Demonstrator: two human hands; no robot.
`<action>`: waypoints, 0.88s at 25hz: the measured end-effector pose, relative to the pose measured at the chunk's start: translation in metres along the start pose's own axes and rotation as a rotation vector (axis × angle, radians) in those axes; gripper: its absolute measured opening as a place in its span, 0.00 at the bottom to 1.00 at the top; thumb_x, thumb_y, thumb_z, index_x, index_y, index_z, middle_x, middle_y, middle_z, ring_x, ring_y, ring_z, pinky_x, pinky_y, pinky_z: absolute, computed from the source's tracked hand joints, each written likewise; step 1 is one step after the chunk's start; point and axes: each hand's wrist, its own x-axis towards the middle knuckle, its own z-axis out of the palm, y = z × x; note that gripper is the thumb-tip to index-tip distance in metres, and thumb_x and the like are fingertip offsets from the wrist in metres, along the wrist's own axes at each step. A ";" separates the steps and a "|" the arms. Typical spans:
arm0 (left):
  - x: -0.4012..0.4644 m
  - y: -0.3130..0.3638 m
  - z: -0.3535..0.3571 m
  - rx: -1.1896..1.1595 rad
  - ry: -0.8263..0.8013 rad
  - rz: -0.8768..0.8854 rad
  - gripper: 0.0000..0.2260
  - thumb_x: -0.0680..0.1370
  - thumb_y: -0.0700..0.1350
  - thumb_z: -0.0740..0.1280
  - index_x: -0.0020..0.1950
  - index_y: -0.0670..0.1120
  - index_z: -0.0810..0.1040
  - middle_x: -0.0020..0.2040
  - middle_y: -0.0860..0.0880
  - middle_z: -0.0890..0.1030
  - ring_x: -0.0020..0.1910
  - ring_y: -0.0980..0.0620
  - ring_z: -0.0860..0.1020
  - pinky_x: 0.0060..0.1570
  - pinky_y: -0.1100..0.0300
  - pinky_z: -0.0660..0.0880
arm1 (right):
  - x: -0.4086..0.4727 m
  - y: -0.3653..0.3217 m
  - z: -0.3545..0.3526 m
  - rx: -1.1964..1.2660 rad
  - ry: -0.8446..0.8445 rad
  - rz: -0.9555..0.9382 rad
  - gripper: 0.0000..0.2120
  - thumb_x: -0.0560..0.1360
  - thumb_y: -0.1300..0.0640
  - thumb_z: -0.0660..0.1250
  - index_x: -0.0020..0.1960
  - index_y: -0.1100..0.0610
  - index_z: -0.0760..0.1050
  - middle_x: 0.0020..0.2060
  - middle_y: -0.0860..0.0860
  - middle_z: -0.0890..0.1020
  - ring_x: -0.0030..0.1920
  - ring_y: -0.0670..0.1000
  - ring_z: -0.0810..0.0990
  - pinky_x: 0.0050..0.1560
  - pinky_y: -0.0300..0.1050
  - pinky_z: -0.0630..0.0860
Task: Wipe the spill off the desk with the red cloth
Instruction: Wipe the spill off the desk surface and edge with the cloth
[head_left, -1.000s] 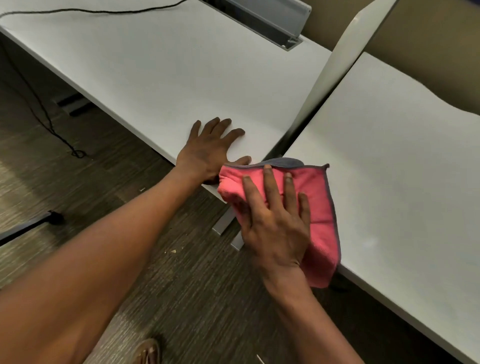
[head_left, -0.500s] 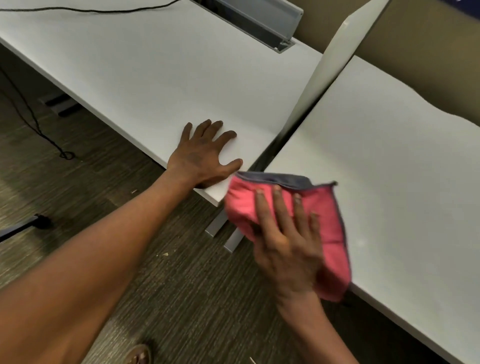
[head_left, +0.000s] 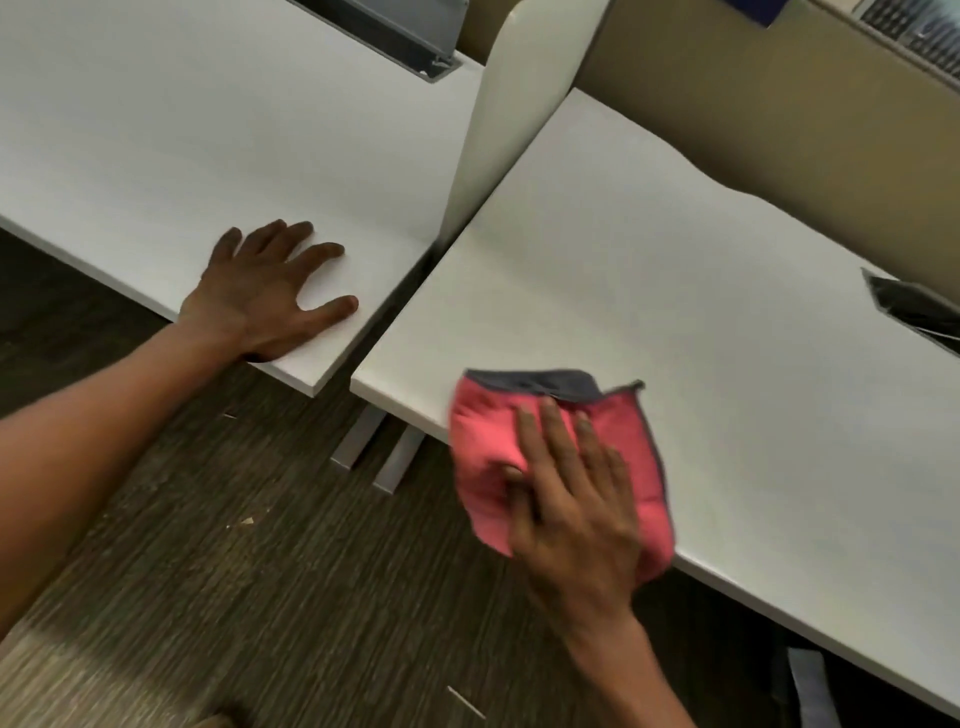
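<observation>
The red cloth (head_left: 483, 441), edged in grey, lies over the front edge of the right white desk (head_left: 701, 322). My right hand (head_left: 576, 509) presses flat on top of it, fingers spread, part of the cloth hanging past the edge. My left hand (head_left: 270, 296) rests palm down and open on the near corner of the left white desk (head_left: 208, 130), holding nothing. No spill shows on either desk top.
A white divider panel (head_left: 498, 114) stands upright between the two desks. A narrow gap separates the desk corners, with grey legs (head_left: 374, 447) below. A dark cable tray opening (head_left: 914, 306) sits at the right desk's far edge. Carpet floor lies in front.
My right hand has slid the red cloth to the right along the right desk's front edge, away from my left hand. My left hand stays planted on the left desk.
</observation>
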 end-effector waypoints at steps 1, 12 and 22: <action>0.000 0.001 -0.001 0.003 -0.013 -0.001 0.38 0.73 0.78 0.44 0.79 0.62 0.54 0.83 0.51 0.55 0.81 0.47 0.51 0.79 0.40 0.48 | -0.013 0.021 -0.010 -0.018 -0.001 0.028 0.27 0.86 0.42 0.48 0.78 0.52 0.68 0.78 0.52 0.69 0.78 0.58 0.67 0.72 0.67 0.69; 0.002 0.051 -0.030 -0.503 0.036 -0.089 0.38 0.73 0.74 0.50 0.76 0.54 0.69 0.79 0.47 0.66 0.78 0.46 0.62 0.75 0.48 0.56 | 0.072 0.060 -0.022 0.025 -0.447 0.267 0.33 0.75 0.28 0.34 0.79 0.31 0.34 0.82 0.38 0.38 0.83 0.48 0.38 0.81 0.60 0.39; 0.005 0.154 -0.034 -0.473 -0.150 0.187 0.42 0.71 0.79 0.46 0.81 0.60 0.57 0.83 0.55 0.53 0.82 0.56 0.48 0.79 0.49 0.51 | -0.003 0.125 -0.061 -0.053 -0.514 0.316 0.33 0.71 0.24 0.28 0.74 0.28 0.26 0.79 0.36 0.30 0.81 0.46 0.31 0.82 0.57 0.38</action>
